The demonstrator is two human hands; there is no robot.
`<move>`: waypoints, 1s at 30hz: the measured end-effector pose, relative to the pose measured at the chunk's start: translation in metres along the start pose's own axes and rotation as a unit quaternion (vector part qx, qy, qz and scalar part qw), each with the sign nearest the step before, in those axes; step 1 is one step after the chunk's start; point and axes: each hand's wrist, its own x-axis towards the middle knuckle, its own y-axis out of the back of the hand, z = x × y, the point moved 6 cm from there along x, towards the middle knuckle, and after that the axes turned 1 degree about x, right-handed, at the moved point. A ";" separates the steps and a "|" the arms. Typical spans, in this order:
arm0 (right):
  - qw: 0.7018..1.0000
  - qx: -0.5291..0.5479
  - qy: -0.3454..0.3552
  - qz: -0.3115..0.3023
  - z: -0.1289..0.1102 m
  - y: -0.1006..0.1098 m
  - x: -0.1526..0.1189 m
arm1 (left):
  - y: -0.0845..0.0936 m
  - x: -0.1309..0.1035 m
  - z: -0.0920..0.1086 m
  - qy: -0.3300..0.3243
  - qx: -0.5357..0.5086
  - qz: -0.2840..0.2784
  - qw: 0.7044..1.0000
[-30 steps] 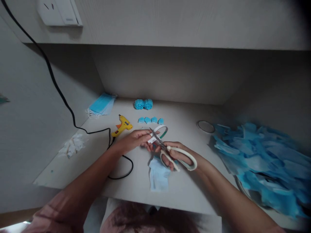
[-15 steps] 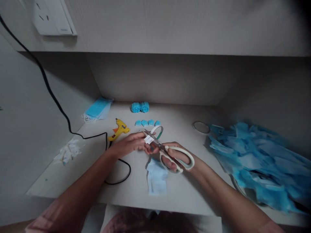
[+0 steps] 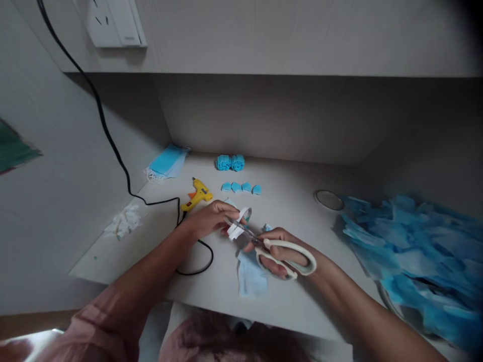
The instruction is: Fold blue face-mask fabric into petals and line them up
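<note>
My desk [image 3: 294, 201]'s got a huge heap of blue scraps [image 3: 422, 251] on the right. Right hand [image 3: 281, 235] is gripping my scissors [image 3: 267, 243] by the handles, yellow glue gun [image 3: 198, 195]'s lying just past my left hand [image 3: 207, 218], and that one's pinching a white strip [image 3: 235, 231] above the desk, by the blades. Tiniest stuff: four blue bits [image 3: 236, 187] in a row behind.

Wall socket [image 3: 115, 25] is mounted upper left; black cord [image 3: 105, 128] is strung left of it, down to yellow glue gun [image 3: 196, 195] on counter [image 3: 290, 186]. Face masks [image 3: 166, 162] are stacked back left, white scraps [image 3: 126, 221] heaped at left edge. Thin ring [image 3: 316, 199] is laid near blue scraps [image 3: 418, 251], piled right.
</note>
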 end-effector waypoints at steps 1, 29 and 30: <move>1.000 -0.008 0.000 0.002 -0.001 -0.001 0.000 | -0.001 0.000 0.002 -0.003 -0.004 0.007 1.000; 0.987 -0.091 0.111 0.079 -0.033 0.007 -0.003 | 0.012 0.009 0.013 -0.119 -0.119 0.079 0.983; 0.987 -0.085 0.111 0.075 -0.032 0.007 -0.001 | 0.011 0.009 0.014 -0.112 -0.134 0.070 0.982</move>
